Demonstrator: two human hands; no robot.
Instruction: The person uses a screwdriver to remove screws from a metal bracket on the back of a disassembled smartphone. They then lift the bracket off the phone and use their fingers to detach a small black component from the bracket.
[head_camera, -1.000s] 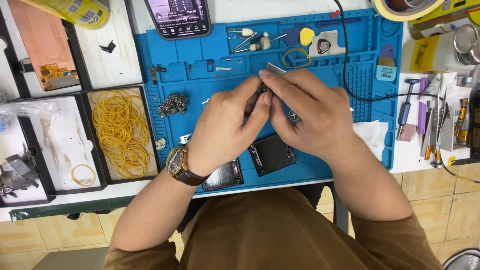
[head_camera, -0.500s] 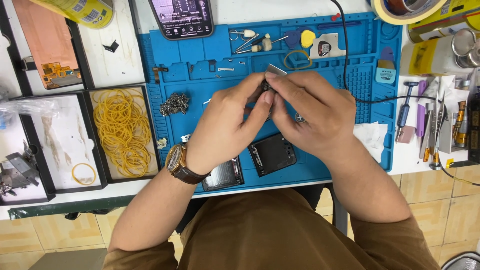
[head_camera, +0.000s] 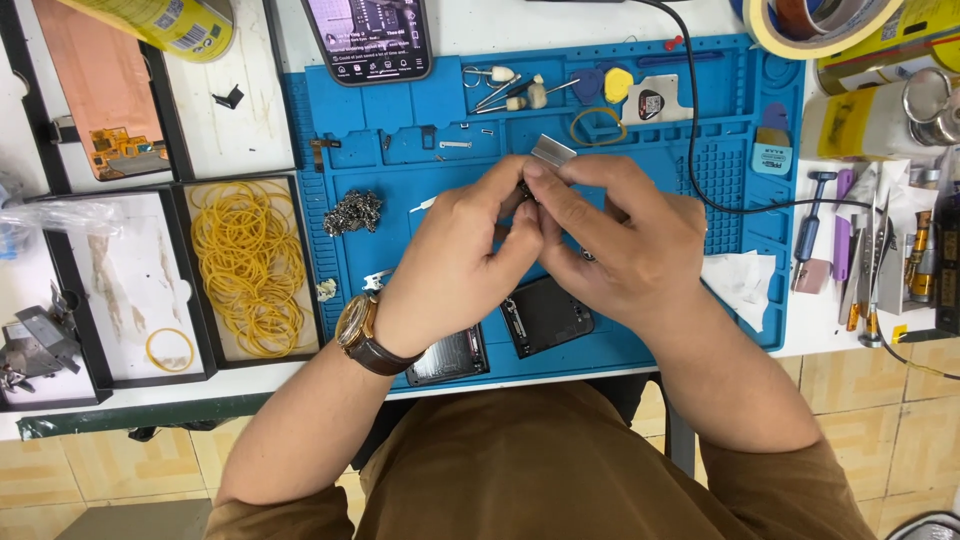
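Head view: your left hand (head_camera: 455, 265) and right hand (head_camera: 620, 245) meet fingertip to fingertip above the middle of the blue work mat (head_camera: 740, 120), and between them they pinch a small metal part (head_camera: 552, 152). The part sits right at the tips of both hands, at their far side, so neither hand is clearly nearer; your right thumb and forefinger close over its lower end, and your left fingers press in from the left side. Only its upper end shows, a flat grey-silver piece sticking out away from you and tilted slightly to the right. What lies under the fingers is hidden, so you cannot tell its whole shape.

Just below your hands, two dark phone parts (head_camera: 545, 315) lie flat on the mat near its front edge. To the left, a tray of yellow rubber bands (head_camera: 245, 265) rests on the table, well apart from the work.
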